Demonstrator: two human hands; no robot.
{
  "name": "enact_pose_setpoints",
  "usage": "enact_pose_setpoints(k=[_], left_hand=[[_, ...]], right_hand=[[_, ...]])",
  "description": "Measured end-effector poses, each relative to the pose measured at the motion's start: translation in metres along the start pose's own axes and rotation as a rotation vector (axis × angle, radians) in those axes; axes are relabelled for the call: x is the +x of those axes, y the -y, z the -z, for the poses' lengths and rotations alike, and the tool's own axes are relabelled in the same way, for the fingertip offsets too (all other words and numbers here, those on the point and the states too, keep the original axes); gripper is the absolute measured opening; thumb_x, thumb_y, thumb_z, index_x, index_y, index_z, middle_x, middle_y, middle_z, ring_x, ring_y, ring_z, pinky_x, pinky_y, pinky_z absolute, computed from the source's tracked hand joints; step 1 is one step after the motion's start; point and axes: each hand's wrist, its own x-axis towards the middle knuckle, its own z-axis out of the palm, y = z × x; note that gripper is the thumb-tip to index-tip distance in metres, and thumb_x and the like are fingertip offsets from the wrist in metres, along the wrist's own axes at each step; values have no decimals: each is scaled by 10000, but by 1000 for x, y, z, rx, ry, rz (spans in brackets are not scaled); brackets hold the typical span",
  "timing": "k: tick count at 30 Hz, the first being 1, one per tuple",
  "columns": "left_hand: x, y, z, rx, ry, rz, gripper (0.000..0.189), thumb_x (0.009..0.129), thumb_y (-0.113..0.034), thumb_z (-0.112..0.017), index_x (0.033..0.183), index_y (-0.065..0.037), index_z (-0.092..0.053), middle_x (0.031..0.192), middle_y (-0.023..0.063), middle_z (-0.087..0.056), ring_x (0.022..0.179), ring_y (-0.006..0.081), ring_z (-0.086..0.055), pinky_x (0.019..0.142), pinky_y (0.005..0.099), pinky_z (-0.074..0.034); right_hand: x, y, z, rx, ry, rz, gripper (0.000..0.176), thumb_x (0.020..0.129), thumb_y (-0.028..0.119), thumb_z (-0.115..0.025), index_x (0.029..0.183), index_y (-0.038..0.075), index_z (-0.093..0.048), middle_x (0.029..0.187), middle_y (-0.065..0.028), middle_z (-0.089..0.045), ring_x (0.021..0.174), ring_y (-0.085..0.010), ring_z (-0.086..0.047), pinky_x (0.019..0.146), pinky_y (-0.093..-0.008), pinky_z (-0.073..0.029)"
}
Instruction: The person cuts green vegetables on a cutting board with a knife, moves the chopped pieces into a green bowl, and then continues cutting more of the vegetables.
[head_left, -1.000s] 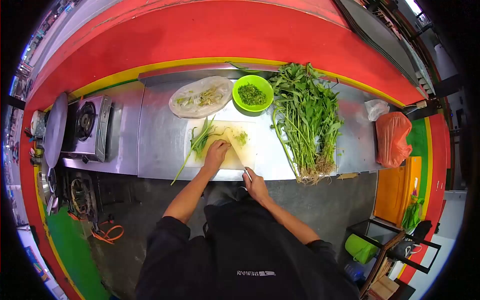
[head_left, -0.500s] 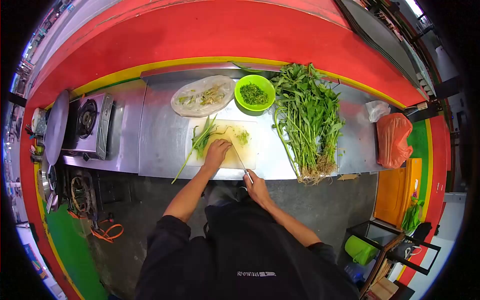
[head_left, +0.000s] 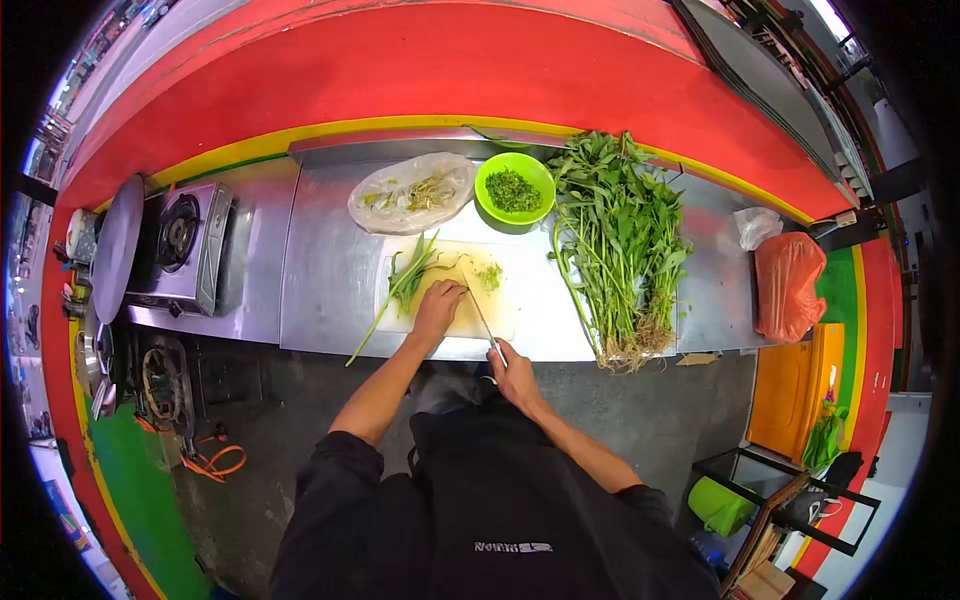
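My right hand [head_left: 514,372] is wrapped round the handle of a knife [head_left: 481,313], its blade resting over a pale cutting board [head_left: 490,322]. Close to the blade, the bent fingers of my left hand [head_left: 438,308] press together on leafy green stems, mostly hidden under them. Long leafy stalks [head_left: 402,280] lie across the board's left side and stick out past the counter's front edge. A small heap of chopped greens [head_left: 488,276] sits to the right of the blade. Behind the board, a lime-green bowl [head_left: 546,208] holds finely chopped greens.
A large bunch of rooted leafy greens [head_left: 625,250] lies right of the board. Trimmings lie on a clear plastic bag [head_left: 366,208] at the back left. A gas stove [head_left: 190,245] stands far left, and a red plastic bag [head_left: 790,285] sits at the counter's right end.
The view has shifted slightly, moving the counter a little right and down. Both hands and the knife keep almost the same places, the left fingers still beside the blade.
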Motion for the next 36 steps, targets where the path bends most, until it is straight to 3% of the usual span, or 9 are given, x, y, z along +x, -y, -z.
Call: enact_pose_setpoints(k=[6,8,13,18,20,26,28,32,36], left_hand=[[1,2,1,4,31,18,144,864,-29,-707,1004,-3,-729,964,133,-672,925,338,-620,840,427,-506],[1,-1,3,18,35,18,143,862,-32,-710,1002,-10,-731,955,129,-668,920,335,-619,831,426,-505],[1,-5,5,80,14,35,133,863,-53,-715,992,-37,-737,934,105,-664,894,323,-621,798,420,-500],[2,-6,5,45,9,62,124,861,-46,-713,984,-32,-726,933,113,-674,898,330,-626,806,425,-502],[1,-1,3,23,5,47,127,858,-45,-716,983,-21,-719,940,121,-680,897,335,-628,814,430,-504],[1,1,0,63,-11,16,109,864,-92,-716,963,-48,-730,904,99,-666,861,320,-627,770,430,-500],[0,-2,1,54,9,44,125,860,-61,-719,980,-30,-732,933,115,-673,884,329,-630,796,430,-508],[-1,-9,7,47,5,34,150,853,-22,-719,1000,-3,-731,977,135,-679,911,341,-629,829,425,-517],[-5,-4,6,5,-14,22,158,868,-30,-684,1019,-18,-731,984,122,-670,931,328,-622,825,432,-512]], right_hand=[[3,-6,-3,-69,-48,92,401,1040,299,-553,1322,22,-621,950,-350,-688,952,-529,-671,813,-548,-536],[9,-3,-3,-53,-44,68,392,1032,281,-572,1317,17,-620,912,-327,-694,878,-496,-700,743,-526,-532],[14,-5,-9,-46,-45,47,414,1039,308,-559,1335,23,-609,970,-350,-695,977,-514,-687,842,-532,-535],[0,5,0,-47,-50,49,384,1045,304,-552,1328,55,-622,916,-316,-702,911,-474,-715,788,-504,-538],[-2,6,2,-29,33,-34,414,1043,307,-553,1335,19,-610,1040,-359,-678,1035,-519,-656,863,-528,-539],[4,-1,-4,-84,18,-16,400,1042,286,-541,1327,12,-605,923,-356,-682,934,-541,-666,805,-572,-530],[11,-3,-10,-122,-38,58,393,1049,296,-544,1334,33,-603,890,-340,-688,903,-511,-691,761,-530,-534],[18,0,-14,-89,-26,38,406,1050,308,-542,1346,34,-597,961,-347,-689,963,-520,-678,802,-543,-532],[10,0,-8,-58,-37,38,419,1045,323,-550,1347,38,-607,890,-326,-700,888,-486,-711,776,-519,-538]])
